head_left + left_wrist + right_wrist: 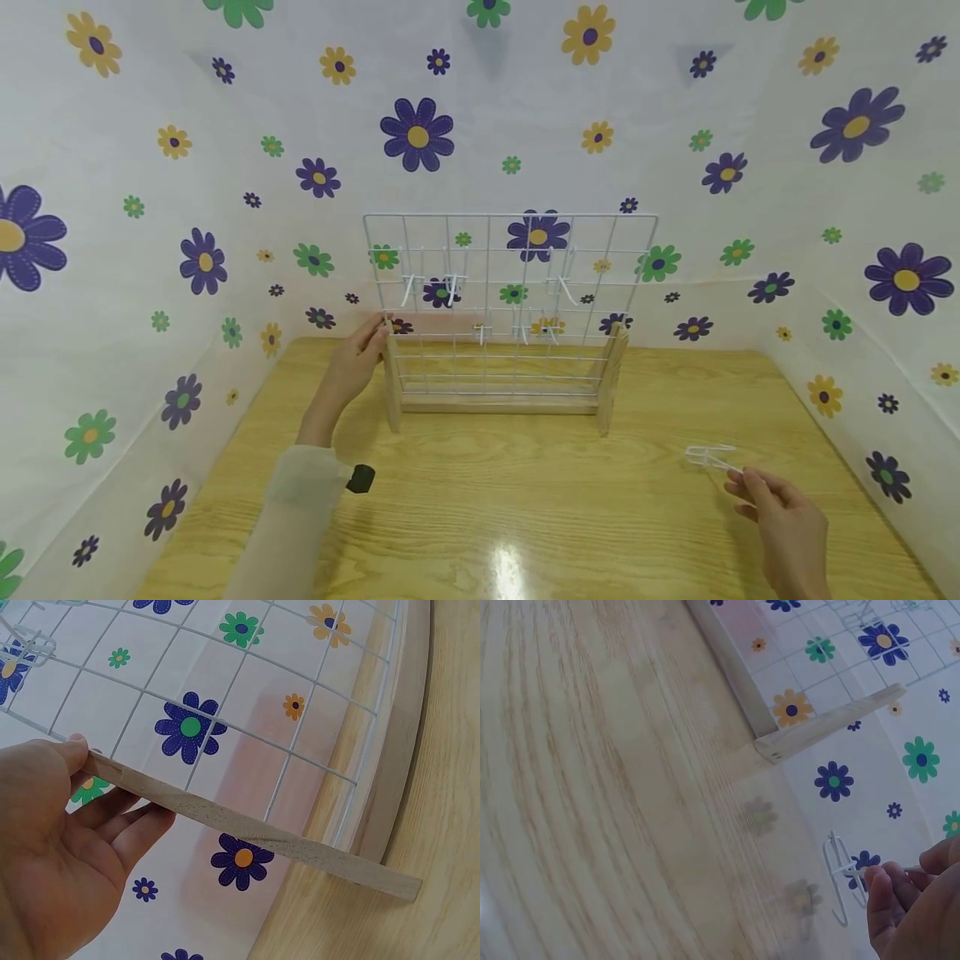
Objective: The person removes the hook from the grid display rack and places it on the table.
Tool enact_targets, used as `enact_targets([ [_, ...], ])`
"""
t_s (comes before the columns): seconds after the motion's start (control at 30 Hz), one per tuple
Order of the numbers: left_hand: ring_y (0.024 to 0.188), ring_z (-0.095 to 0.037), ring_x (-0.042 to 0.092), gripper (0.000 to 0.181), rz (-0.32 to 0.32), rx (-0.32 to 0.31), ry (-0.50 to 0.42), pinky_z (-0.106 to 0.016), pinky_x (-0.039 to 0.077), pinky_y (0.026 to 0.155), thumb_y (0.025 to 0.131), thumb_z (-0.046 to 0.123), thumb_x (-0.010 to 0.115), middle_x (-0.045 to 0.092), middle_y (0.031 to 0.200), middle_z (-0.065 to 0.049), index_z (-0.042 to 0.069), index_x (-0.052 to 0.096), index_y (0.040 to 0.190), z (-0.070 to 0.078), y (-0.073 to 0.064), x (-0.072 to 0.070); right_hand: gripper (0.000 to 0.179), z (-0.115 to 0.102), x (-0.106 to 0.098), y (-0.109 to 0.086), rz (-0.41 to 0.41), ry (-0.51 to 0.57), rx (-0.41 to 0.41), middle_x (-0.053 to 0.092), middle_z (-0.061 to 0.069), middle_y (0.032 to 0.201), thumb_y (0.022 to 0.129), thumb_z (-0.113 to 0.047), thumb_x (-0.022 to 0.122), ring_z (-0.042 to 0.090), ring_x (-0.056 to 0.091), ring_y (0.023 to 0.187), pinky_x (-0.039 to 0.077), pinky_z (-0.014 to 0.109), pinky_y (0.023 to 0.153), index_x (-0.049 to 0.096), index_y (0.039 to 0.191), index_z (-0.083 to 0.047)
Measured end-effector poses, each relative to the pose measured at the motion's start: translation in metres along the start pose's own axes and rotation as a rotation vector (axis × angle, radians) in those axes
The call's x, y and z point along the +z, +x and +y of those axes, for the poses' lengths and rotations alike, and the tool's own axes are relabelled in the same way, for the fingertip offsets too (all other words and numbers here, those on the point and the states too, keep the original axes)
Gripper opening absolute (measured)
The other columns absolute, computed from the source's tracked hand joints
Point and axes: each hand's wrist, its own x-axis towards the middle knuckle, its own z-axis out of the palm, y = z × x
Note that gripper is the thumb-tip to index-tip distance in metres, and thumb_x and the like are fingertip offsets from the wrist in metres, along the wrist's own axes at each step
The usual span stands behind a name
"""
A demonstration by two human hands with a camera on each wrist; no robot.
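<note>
Currently the person's left hand [354, 360] is gripping the top of the left post [392, 379] of a white wire grid panel set in a light wooden stand [501, 406]; the left wrist view is showing the thumb [64, 754] pressing on the upper end of that narrow wooden slat [255, 829] while the fingers [127, 825] are curling underneath it. Meanwhile the right hand [783, 521] is pinching a small white wire hook [711, 456] between thumb and fingertips [881, 889] — the hook is sticking out to the left of the hand, low over the pale wooden table [525, 492], well apart from the stand and off to its right. Several more white hooks [450, 286] are hanging on the grid panel [510, 250], which is standing upright near the back of the table. Floral sheeting with purple, green and yellow flowers [417, 135] is lining the walls behind and to both sides — and a small black device [361, 478] is sitting at the left wrist.
</note>
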Motion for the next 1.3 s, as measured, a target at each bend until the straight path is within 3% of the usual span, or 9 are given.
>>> enact_targets([
  [0.3, 0.147, -0.039, 0.039, 0.06, -0.008, -0.002, -0.008, -0.049, 0.046, 0.113, 0.113, 0.042, 0.037, 0.024, 0.169, -0.011, 0.012, 0.027, 0.165, -0.0014, 0.0015, 0.0004, 0.009, 0.003, -0.0016, -0.0014, -0.013, 0.005, 0.01, 0.077, -0.014, 0.086, 0.102, -0.021, 0.068, 0.003, 0.073, 0.076, 0.061, 0.018, 0.066, 0.076, 0.099, -0.017],
  [0.63, 0.148, -0.038, 0.038, 0.062, -0.01, -0.011, -0.009, -0.049, 0.045, 0.114, 0.113, 0.044, 0.037, 0.023, 0.17, -0.01, 0.013, 0.026, 0.165, -0.0021, 0.002, 0.0001, 0.011, 0.0074, -0.0045, 0.0025, 0.016, -0.068, 0.023, 0.076, -0.016, 0.082, 0.102, -0.023, 0.068, 0.002, 0.072, 0.073, 0.061, 0.018, 0.064, 0.075, 0.097, -0.017],
  [0.73, 0.148, -0.038, 0.038, 0.061, -0.009, -0.013, -0.016, -0.049, 0.045, 0.114, 0.113, 0.044, 0.037, 0.023, 0.17, -0.01, 0.013, 0.027, 0.165, -0.0018, 0.0019, 0.0003, 0.017, 0.0069, -0.0058, 0.0009, 0.021, -0.161, -0.007, 0.074, -0.019, 0.08, 0.103, -0.023, 0.067, 0.002, 0.072, 0.07, 0.06, 0.018, 0.062, 0.075, 0.103, -0.008],
  [0.87, 0.148, -0.038, 0.037, 0.062, -0.007, -0.009, -0.017, -0.049, 0.045, 0.114, 0.113, 0.044, 0.037, 0.023, 0.17, -0.01, 0.013, 0.026, 0.165, -0.0021, 0.0017, 0.0, 0.037, 0.0064, -0.0056, -0.0003, 0.032, -0.386, -0.104, 0.07, -0.026, 0.078, 0.106, -0.023, 0.062, 0.001, 0.07, 0.065, 0.059, 0.016, 0.059, 0.068, 0.121, 0.01],
  [0.97, 0.148, -0.039, 0.038, 0.062, -0.004, -0.006, -0.015, -0.05, 0.045, 0.114, 0.113, 0.044, 0.037, 0.022, 0.17, -0.011, 0.013, 0.026, 0.165, -0.0027, 0.0015, -0.0003, 0.042, 0.0058, -0.005, 0.001, 0.046, -0.536, -0.148, 0.076, -0.012, 0.082, 0.107, -0.022, 0.058, -0.001, 0.067, 0.061, 0.058, 0.016, 0.056, 0.064, 0.127, 0.014],
  [1.1, 0.146, -0.039, 0.039, 0.063, -0.005, -0.007, -0.003, -0.049, 0.045, 0.114, 0.113, 0.045, 0.037, 0.022, 0.17, -0.011, 0.013, 0.026, 0.165, -0.004, 0.0016, -0.0003, 0.04, 0.0046, -0.0058, 0.0031, 0.057, -0.676, -0.132, 0.078, 0.017, 0.09, 0.106, -0.02, 0.057, -0.001, 0.064, 0.06, 0.056, 0.018, 0.051, 0.066, 0.124, 0.015],
  [1.3, 0.147, -0.04, 0.039, 0.063, -0.01, -0.001, -0.007, -0.049, 0.045, 0.113, 0.112, 0.046, 0.037, 0.022, 0.169, -0.012, 0.013, 0.026, 0.165, -0.0048, 0.0022, -0.0004, 0.039, 0.0041, -0.0098, 0.0014, 0.031, -0.844, -0.143, 0.076, 0.016, 0.083, 0.103, -0.021, 0.059, 0.009, 0.063, 0.061, 0.049, 0.023, 0.049, 0.069, 0.117, 0.014],
])
